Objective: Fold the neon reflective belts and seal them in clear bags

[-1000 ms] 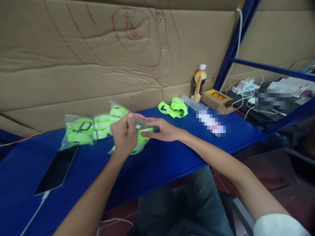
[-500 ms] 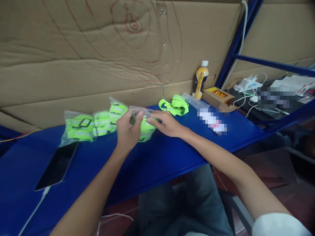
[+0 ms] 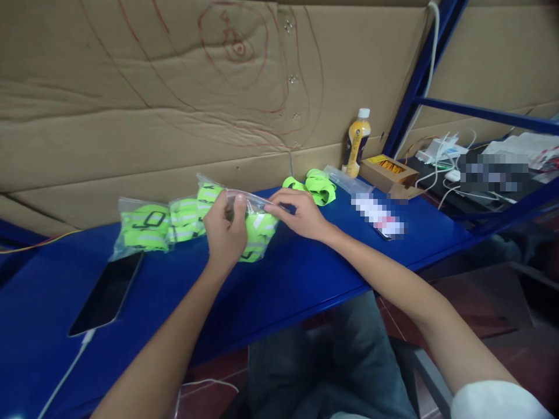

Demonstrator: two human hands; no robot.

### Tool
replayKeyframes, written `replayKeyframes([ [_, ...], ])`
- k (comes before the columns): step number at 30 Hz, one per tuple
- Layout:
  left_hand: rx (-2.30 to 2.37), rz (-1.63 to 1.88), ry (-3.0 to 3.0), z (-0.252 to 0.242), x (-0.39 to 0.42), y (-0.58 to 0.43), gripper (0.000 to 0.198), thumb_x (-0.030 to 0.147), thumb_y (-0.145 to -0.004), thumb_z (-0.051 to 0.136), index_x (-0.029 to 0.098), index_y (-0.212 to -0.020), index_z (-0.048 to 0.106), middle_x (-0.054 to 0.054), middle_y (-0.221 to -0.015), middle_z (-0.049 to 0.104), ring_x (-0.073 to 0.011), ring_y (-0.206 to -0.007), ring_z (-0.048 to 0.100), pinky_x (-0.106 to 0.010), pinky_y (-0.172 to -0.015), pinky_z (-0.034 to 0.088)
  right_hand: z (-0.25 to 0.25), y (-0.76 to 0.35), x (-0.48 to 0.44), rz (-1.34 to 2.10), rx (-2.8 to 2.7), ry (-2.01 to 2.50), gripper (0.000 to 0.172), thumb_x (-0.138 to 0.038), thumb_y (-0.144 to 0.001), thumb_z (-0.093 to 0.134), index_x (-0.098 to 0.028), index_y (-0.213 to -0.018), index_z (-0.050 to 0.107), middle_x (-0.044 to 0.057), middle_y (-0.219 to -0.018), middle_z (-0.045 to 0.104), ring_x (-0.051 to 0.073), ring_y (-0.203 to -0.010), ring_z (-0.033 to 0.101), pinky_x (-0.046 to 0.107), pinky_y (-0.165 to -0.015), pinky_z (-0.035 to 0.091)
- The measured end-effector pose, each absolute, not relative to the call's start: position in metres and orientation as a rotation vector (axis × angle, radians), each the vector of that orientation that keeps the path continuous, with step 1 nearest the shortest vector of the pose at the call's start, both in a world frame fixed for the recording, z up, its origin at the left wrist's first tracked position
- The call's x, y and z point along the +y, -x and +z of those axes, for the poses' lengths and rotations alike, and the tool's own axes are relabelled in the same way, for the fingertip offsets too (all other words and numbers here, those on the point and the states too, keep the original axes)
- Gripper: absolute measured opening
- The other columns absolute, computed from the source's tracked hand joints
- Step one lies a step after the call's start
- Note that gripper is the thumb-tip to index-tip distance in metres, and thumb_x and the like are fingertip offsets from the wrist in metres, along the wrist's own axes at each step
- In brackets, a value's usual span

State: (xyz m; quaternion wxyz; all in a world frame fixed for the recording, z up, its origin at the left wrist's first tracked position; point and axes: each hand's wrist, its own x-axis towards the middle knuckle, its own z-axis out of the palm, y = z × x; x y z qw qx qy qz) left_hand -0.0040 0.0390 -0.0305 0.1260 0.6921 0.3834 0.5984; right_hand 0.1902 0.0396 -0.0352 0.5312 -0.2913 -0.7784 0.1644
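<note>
Between my hands is a clear zip bag (image 3: 261, 230) with folded neon-green reflective straps inside. My left hand (image 3: 226, 224) grips its top edge at the left, thumb pressed on the plastic. At the right end of that edge, my right hand (image 3: 301, 214) pinches the bag's corner between thumb and fingers. Left of my hands, more bagged green straps (image 3: 187, 218) lie in a row against the cardboard, the leftmost bag (image 3: 146, 227) showing a black buckle-like outline. Loose green straps (image 3: 321, 187) lie coiled behind my right hand.
A black phone (image 3: 107, 295) with a white cable lies on the blue table (image 3: 297, 279) at the left. Toward the back right stand a yellow bottle (image 3: 357, 142) and an open cardboard box (image 3: 390, 174), with clear plastic bags (image 3: 347, 179) in front. A cardboard wall (image 3: 152, 139) bounds the back.
The bag's top edge now lies flatter and straighter between my hands. My right hand has shifted slightly along it to the right corner, and the bag hangs a little lower.
</note>
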Motion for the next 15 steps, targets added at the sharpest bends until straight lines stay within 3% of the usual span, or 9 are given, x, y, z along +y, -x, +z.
replayKeyframes([
  [4, 1.078, 1.753, -1.963, -0.0307, 0.0414, 0.0034, 0.036, 0.053, -0.109, 0.059, 0.022, -0.09, 0.064, 0.0, -0.075, 0.062, -0.0152, -0.066, 0.056, -0.028, -0.061, 0.043, -0.0365, -0.1877, 0.0396, 0.401, -1.747, 0.7, 0.04, -0.053, -0.104, 0.066, -0.02, -0.084, 0.068, 0.004, -0.086, 0.072, 0.015, -0.079, 0.064, 0.031, -0.076, 0.048],
  [6, 1.046, 1.761, -1.964, -0.0301, 0.0415, 0.0027, 0.035, 0.049, -0.109, 0.06, 0.022, -0.088, 0.064, 0.0, -0.074, 0.062, -0.0148, -0.065, 0.056, -0.028, -0.062, 0.044, -0.0368, -0.1853, 0.0391, 0.497, -1.663, 0.704, 0.037, -0.053, -0.097, 0.075, -0.021, -0.087, 0.061, 0.001, -0.083, 0.069, 0.014, -0.076, 0.062, 0.03, -0.074, 0.049],
  [9, 1.006, 1.714, -1.991, -0.0287, 0.0388, 0.001, 0.033, 0.046, -0.108, 0.062, 0.022, -0.085, 0.063, 0.0, -0.074, 0.061, -0.0148, -0.066, 0.056, -0.029, -0.064, 0.045, -0.0343, -0.1829, 0.0375, 0.694, -1.602, 0.694, 0.047, -0.059, -0.086, 0.085, -0.021, -0.097, 0.059, 0.001, -0.09, 0.068, 0.014, -0.079, 0.063, 0.029, -0.074, 0.051],
  [15, 1.012, 1.584, -2.062, -0.0325, 0.0323, -0.0012, 0.036, 0.053, -0.109, 0.057, 0.022, -0.092, 0.065, 0.002, -0.071, 0.058, -0.0141, -0.061, 0.05, -0.029, -0.059, 0.038, -0.0283, -0.1827, 0.0339, 0.698, -1.723, 0.7, 0.049, -0.066, -0.094, 0.074, -0.019, -0.083, 0.064, -0.003, -0.073, 0.058, 0.011, -0.065, 0.045, 0.029, -0.065, 0.038],
])
